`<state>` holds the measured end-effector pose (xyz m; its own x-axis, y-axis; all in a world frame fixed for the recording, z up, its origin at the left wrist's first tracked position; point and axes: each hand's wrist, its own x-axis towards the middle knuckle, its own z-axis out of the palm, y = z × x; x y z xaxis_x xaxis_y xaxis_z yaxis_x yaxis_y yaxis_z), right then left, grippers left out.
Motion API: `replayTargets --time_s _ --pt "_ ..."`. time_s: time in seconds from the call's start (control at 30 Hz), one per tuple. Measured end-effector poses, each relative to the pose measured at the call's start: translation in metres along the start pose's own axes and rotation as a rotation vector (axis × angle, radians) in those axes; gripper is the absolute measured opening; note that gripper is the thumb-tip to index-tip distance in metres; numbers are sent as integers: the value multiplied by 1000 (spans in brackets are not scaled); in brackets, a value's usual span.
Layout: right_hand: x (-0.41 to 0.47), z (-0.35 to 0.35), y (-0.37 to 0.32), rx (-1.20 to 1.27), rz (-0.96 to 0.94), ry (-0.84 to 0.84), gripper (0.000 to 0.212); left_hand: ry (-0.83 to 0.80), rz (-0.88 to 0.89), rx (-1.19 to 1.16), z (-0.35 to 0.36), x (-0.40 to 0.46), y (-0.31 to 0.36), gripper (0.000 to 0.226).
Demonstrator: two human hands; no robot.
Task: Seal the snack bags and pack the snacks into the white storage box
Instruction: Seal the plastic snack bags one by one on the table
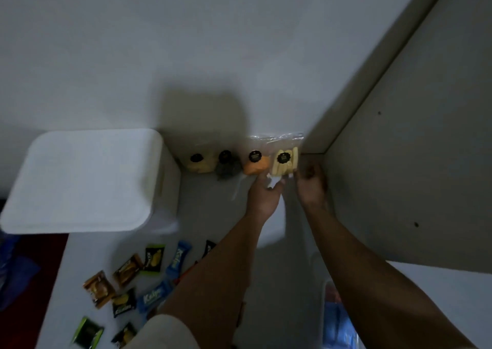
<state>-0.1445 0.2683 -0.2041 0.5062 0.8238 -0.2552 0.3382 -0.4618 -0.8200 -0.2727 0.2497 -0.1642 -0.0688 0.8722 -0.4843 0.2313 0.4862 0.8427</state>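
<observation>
Four clear snack bags with black round labels lean on the wall at the back of the white table: a pale yellow bag (199,165), a dark grey bag (226,166), an orange bag (256,166) and a bag of yellow sticks (284,163). My left hand (263,196) pinches the lower edge of the yellow stick bag. Curled in shadow, my right hand (311,183) is at that bag's right side; its grip is unclear. The white storage box (170,178) stands at the left with its lid (82,180) on.
Several small wrapped candies (127,282), blue, brown and green, lie scattered on the table at the lower left. A tall cabinet panel (372,82) closes off the right side. A clear bin with blue contents (335,322) sits at the lower right.
</observation>
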Motion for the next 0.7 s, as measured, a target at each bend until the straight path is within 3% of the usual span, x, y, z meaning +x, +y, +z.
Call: replayTargets --time_s 0.1,0.2,0.3,0.43,0.57,0.63,0.7 --pt "-38 1 8 103 48 -38 18 -13 18 132 -25 -23 -6 54" --pt "-72 4 1 214 60 -106 17 48 149 350 -60 -43 -12 47" --pt "-97 14 -20 92 -38 -173 17 123 286 484 -107 -54 -8 38" --pt "-126 36 -77 44 -97 -355 16 307 505 506 -194 -60 13 25" --pt "-169 61 -147 53 -114 -471 12 553 706 689 -297 -64 10 34" --pt "-193 79 -172 54 -68 -494 20 672 700 850 -350 -65 -1 35" --pt "-215 96 -193 51 4 -503 26 714 562 885 -398 -67 -13 42"
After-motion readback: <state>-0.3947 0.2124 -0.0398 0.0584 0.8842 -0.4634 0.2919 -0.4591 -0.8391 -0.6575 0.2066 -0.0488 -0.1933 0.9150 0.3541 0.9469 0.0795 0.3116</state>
